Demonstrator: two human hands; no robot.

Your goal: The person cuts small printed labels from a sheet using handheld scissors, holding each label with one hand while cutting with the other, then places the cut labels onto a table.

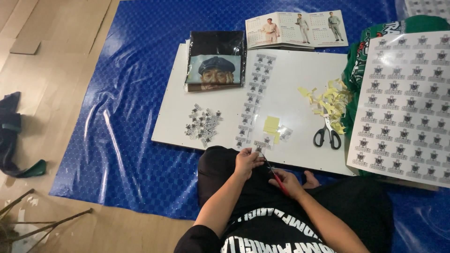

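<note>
My left hand (247, 160) pinches a small printed sticker piece (258, 149) just above my lap. My right hand (287, 182) grips red-handled scissors (275, 175), whose blades point up-left toward that piece. A long strip of stickers (255, 89) lies on the white board (225, 84) ahead of my hands. A pile of cut-out stickers (202, 125) sits to its left. Yellow backing papers (271, 125) lie to the right of the strip's near end.
Black-handled scissors (327, 133) and yellow paper scraps (328, 100) lie at the board's right. A large sticker sheet (408, 103) covers green cloth (375, 37) at right. A bagged black shirt (215, 61) and a folded calendar (295, 29) lie at the far side. Blue tarp (122, 117) covers the wooden floor.
</note>
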